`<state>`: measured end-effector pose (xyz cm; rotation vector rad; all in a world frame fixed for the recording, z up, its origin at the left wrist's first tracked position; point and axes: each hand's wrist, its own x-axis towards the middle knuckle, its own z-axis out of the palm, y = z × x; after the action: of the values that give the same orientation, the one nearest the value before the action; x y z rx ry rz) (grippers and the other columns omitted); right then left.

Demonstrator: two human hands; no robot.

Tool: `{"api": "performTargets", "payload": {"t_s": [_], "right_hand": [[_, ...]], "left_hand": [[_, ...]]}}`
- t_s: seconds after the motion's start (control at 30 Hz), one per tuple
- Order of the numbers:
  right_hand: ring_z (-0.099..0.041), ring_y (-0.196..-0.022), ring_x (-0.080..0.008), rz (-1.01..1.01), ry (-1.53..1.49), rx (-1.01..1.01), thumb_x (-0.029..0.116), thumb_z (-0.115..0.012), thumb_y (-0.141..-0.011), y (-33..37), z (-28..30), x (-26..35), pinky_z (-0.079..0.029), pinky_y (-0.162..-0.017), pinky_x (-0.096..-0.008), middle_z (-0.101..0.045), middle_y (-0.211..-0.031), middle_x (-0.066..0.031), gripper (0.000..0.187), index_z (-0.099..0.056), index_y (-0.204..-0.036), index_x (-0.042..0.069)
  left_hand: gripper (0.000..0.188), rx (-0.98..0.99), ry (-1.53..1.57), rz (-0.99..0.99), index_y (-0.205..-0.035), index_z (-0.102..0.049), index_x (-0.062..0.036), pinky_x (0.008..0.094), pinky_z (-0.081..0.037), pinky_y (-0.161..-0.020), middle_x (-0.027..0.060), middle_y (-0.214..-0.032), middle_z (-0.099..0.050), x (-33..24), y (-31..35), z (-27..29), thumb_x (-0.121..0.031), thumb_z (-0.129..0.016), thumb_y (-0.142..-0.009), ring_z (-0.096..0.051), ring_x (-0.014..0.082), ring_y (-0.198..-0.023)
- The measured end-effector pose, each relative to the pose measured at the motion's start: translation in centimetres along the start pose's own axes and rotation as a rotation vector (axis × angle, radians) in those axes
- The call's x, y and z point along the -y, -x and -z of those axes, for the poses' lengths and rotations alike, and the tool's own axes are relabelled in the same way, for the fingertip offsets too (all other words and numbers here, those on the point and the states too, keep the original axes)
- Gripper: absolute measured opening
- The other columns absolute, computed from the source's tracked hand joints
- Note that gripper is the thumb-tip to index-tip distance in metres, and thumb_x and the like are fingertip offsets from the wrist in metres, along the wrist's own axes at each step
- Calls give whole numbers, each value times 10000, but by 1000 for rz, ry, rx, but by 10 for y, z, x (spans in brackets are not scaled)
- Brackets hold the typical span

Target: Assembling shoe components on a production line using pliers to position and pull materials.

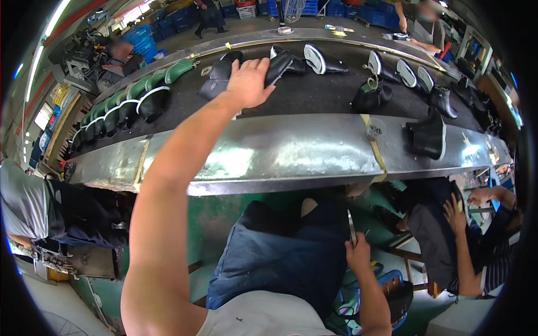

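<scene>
My left arm reaches far over the bench, and my left hand [250, 84] lies across black boots on the dark belt. Its fingers are stretched out and slightly apart, the thumb out to the right. Beside the thumb a black boot [279, 67] leans tilted. Another black boot [214, 88] lies under the hand's left side, partly hidden by it. Low at the right, beside my knee, my right hand [358, 252] is closed round a slim tool with a pointed silver blade [352, 224]. Its handle is hidden in my fist.
Green boots [139, 88] and white-edged black boots [152, 105] line the belt's left. More black boots [372, 95] lie right; one [428, 134] stands on the metal ledge [291, 147]. Co-workers sit either side, a striped sleeve [496, 274] at right; another person [426, 31] works across.
</scene>
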<state>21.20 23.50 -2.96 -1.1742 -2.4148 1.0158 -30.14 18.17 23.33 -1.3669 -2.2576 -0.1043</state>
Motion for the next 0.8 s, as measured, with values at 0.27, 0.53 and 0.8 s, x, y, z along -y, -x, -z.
{"api": "performTargets", "payload": {"t_s": [0.27, 0.53, 0.8], "right_hand": [[-684, -837, -376, -148, -11, 24, 102, -716, -870, 6, 0, 1, -524, -775, -438, -679, -889, -188, 291, -571, -1103, 6], [-668, -783, -342, -140, -12, -13, 74, -706, -856, 25, 52, 4, -515, -749, -424, -663, -855, -162, 284, -576, -1095, -6], [-651, -772, -304, -57, 60, -123, 106, -721, -856, 79, 43, -40, -510, -745, -413, -645, -838, -151, 293, -566, -1079, -4]], "left_hand": [[704, 224, 202, 71, -1555, -362, -42, 531, -58, -1252, 112, -1690, -167, -8, -9, -164, -519, -370, -1037, -37, 349, -1567], [468, 64, 517, -15, -1325, -586, 17, 474, -314, -1199, 260, -1444, -515, -13, 109, -129, -331, -512, -1023, -404, 434, -1415], [468, 5, 828, 69, -1285, -580, 16, 482, -407, -1125, 254, -1392, -533, -76, 418, 19, -165, -713, -874, -469, 449, -1348]]}}
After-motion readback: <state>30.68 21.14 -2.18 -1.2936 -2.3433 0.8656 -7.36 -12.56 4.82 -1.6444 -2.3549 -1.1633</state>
